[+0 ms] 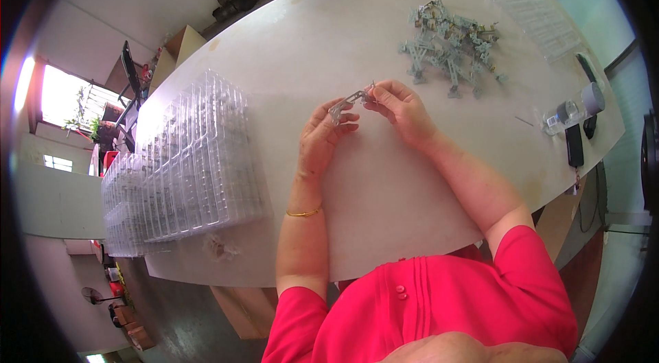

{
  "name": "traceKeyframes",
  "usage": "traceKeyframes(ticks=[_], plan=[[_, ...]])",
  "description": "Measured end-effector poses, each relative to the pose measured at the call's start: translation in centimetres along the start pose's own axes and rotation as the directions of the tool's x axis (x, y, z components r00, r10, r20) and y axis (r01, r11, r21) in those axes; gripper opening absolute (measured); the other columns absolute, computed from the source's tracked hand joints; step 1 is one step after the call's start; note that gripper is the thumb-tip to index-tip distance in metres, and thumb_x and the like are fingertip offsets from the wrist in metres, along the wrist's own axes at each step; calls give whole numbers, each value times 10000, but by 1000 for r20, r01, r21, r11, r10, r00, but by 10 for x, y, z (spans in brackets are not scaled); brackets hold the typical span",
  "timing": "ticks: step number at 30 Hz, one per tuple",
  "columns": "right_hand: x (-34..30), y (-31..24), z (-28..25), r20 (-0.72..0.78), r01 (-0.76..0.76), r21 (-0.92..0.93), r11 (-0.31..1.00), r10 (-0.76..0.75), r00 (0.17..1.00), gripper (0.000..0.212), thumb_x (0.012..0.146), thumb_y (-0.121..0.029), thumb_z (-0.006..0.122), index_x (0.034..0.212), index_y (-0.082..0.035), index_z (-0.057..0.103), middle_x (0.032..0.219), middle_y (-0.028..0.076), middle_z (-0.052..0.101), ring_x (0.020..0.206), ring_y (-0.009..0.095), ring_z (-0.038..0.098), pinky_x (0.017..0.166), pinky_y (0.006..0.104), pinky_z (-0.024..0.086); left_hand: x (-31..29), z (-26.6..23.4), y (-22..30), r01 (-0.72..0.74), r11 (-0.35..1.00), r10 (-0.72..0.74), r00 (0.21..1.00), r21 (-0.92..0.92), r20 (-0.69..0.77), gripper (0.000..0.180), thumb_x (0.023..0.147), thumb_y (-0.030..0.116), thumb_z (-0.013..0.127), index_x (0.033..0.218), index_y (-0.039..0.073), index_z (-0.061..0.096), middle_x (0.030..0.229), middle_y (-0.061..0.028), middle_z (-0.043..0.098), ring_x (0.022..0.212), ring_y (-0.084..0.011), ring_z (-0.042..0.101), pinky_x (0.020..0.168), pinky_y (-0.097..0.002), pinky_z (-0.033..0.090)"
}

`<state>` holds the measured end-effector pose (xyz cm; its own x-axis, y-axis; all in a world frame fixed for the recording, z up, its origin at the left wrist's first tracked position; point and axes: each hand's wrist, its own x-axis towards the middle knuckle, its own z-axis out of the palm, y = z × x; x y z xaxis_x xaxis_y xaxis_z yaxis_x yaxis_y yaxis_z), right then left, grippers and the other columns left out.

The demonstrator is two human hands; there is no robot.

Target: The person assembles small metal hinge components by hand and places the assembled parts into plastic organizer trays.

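Between my two hands, above the middle of the table, is a small silvery metal bracket [351, 99] with an angled, cut-out shape. My left hand [321, 135] grips its left end, thumb and fingers closed round it. The fingers of my right hand [398, 106] pinch its right end, where a small part sticks up; I cannot make out that part's kind. To the far right of my hands lies a loose heap of similar metal brackets [449, 47], tangled together, some with brassy bits.
Tall stacks of clear plastic trays [199, 157] stand on the table's left. More clear trays [528, 9] lie at the far right. A clear bottle [564, 116], a black phone-like object [574, 146] and a thin rod [524, 120] are near the right edge of the white table [302, 40].
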<state>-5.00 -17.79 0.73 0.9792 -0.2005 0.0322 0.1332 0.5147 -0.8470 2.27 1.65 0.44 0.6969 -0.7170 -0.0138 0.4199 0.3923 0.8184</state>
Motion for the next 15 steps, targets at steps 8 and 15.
traceKeyframes(ticks=[8,15], plan=[[1,9,-1,25,-174,228,958,173,985,117,989,-133,577,991,-28,628,1014,44,641,952,138,619,946,312,536,3,8,-10,-268,895,315,946,356,-80,337,1015,94,504,1341,8,521,1297,-138,587,1194,-234,573,997,-388,496],[-1,12,3,-70,-115,-176,978,104,992,168,988,-194,595,1006,-29,621,951,25,635,894,104,608,823,258,525,3,0,-10,-264,903,329,932,339,-152,282,1020,156,521,1243,0,593,1159,-126,656,1136,-230,610,969,-365,494]])
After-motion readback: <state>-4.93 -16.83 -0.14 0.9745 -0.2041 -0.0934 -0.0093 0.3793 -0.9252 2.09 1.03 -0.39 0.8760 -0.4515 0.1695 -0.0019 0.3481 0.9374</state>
